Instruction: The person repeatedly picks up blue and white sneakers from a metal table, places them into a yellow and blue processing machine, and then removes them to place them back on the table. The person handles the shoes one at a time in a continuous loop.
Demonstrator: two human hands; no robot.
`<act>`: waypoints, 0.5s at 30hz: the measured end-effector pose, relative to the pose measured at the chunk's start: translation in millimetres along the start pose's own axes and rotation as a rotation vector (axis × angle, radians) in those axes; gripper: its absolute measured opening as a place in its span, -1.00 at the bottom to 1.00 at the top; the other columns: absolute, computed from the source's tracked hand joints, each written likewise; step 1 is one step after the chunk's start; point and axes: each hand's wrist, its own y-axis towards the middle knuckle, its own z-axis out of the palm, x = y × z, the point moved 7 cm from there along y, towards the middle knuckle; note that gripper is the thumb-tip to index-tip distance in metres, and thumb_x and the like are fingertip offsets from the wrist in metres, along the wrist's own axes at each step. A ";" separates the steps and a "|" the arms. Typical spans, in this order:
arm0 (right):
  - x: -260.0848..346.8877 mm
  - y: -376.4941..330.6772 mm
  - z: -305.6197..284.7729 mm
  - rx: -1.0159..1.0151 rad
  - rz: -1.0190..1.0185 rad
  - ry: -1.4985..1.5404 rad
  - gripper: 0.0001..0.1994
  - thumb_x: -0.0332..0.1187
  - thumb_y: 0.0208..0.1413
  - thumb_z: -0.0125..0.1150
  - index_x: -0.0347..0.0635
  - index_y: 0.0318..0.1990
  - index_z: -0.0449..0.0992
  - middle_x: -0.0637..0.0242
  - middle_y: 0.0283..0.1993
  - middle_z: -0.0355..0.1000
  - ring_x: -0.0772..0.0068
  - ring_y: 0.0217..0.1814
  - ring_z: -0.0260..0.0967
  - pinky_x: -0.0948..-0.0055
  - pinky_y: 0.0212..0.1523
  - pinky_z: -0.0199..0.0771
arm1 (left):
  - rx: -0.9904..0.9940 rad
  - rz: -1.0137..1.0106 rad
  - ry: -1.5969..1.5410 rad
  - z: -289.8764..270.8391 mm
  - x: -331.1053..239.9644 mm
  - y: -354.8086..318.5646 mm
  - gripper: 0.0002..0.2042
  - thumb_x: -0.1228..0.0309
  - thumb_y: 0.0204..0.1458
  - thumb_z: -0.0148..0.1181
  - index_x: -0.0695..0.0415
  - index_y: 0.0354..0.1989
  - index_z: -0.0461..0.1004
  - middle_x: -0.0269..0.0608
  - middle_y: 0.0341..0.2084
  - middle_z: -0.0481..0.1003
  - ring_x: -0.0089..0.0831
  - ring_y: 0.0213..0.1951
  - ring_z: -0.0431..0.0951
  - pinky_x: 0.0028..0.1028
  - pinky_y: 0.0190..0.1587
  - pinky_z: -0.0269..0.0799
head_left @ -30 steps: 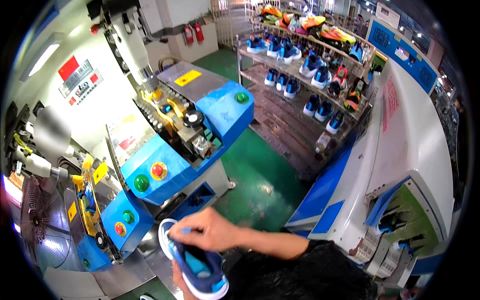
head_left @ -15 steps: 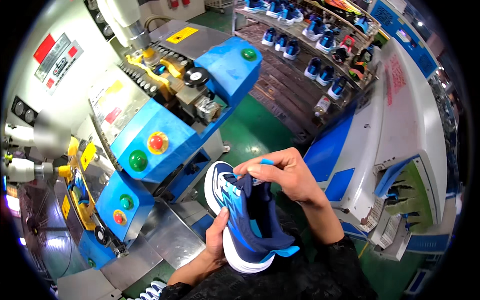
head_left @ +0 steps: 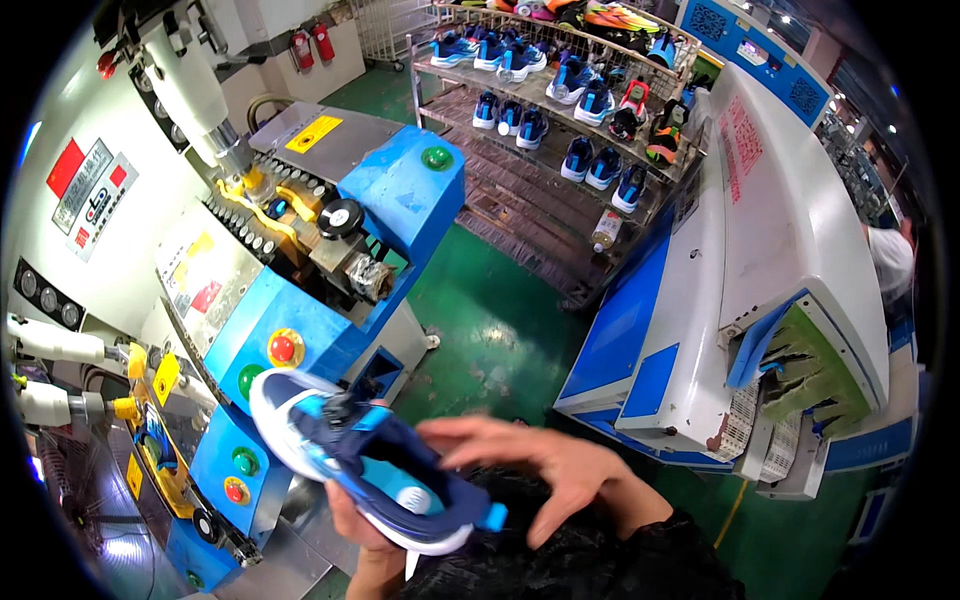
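A navy and light-blue sneaker (head_left: 320, 450) with a white sole is tilted toe up and to the left, its opening facing me. Inside it a light-blue insole with a white round mark shows, and a bright blue tab sticks out at the heel. My left hand (head_left: 365, 535) grips it from the near side, thumb along the sole edge and the other fingers hidden underneath. My right hand (head_left: 555, 465) hovers just right of the shoe's collar, fingers apart and slightly blurred, holding nothing.
A blue and white machine with green and red buttons (head_left: 285, 348) stands at the left, close to the shoe's toe. A rack (head_left: 500, 170) with several sneakers is at the back. To the right stands a large white and blue machine (head_left: 680, 300). The floor (head_left: 480, 300) is green.
The sneaker has moved left and turned, its toe now farther left and its opening more visible. My right hand has let go of the tongue area and opened. The view has shifted too.
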 end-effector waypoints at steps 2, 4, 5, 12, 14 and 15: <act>-5.6 14.3 12.2 -0.133 0.046 -0.127 -0.24 -0.18 -0.21 0.52 -0.14 0.20 0.32 0.03 0.36 0.09 0.05 0.41 0.06 0.22 0.31 0.08 | 0.027 0.146 0.342 -1.3 -16.1 4.4 -0.34 -0.06 0.21 -0.25 0.21 0.32 0.10 0.02 0.23 0.25 -0.17 0.19 0.33 -0.19 0.26 0.21; -4.7 28.4 19.2 -0.269 -0.089 -0.217 -0.53 -0.26 -0.16 0.48 -0.25 -0.09 0.44 0.08 -0.04 0.36 0.02 0.15 0.25 0.21 0.21 0.18 | 0.093 0.138 0.369 -12.2 -20.9 -7.0 -0.32 -0.07 0.20 -0.25 0.22 0.33 0.08 0.00 0.24 0.23 -0.17 0.22 0.28 -0.20 0.29 0.15; -8.2 32.1 21.4 -0.272 -0.127 -0.181 -0.54 -0.27 -0.15 0.47 -0.25 -0.11 0.44 0.13 -0.09 0.38 0.08 0.12 0.26 0.23 0.20 0.19 | 0.065 0.168 0.468 -24.3 -28.3 -12.7 -0.31 -0.09 0.19 -0.25 0.22 0.33 0.06 -0.01 0.23 0.23 -0.16 0.21 0.29 -0.19 0.28 0.16; -23.9 33.2 -16.4 -0.568 -0.015 0.211 -0.61 -0.28 -0.14 0.46 -0.17 -0.19 0.41 0.48 -0.24 0.34 0.70 -0.19 0.26 0.65 -0.18 0.25 | -0.052 0.197 0.596 -4.7 -16.5 -16.5 0.01 -0.05 -0.07 0.28 0.35 0.35 -0.16 0.08 0.22 0.16 -0.18 0.22 0.25 -0.21 0.26 0.15; -9.6 36.5 -30.8 -0.681 -0.113 0.249 -0.59 -0.30 -0.16 0.46 -0.18 -0.18 0.39 0.49 -0.26 0.32 0.70 -0.25 0.24 0.65 -0.23 0.23 | 0.049 0.068 0.501 -6.4 0.7 -19.4 -0.25 0.14 0.04 0.25 0.40 0.25 0.06 0.07 0.08 0.34 -0.21 0.07 0.42 -0.25 0.13 0.32; -3.6 38.7 -42.1 -0.697 -0.175 0.169 -0.58 -0.31 -0.17 0.45 -0.19 -0.18 0.38 0.47 -0.27 0.32 0.68 -0.26 0.24 0.63 -0.22 0.23 | 0.127 -0.037 0.505 -3.9 8.7 -20.6 -0.31 0.13 0.09 0.20 0.37 0.25 0.12 0.00 0.09 0.36 -0.23 0.10 0.40 -0.25 0.18 0.27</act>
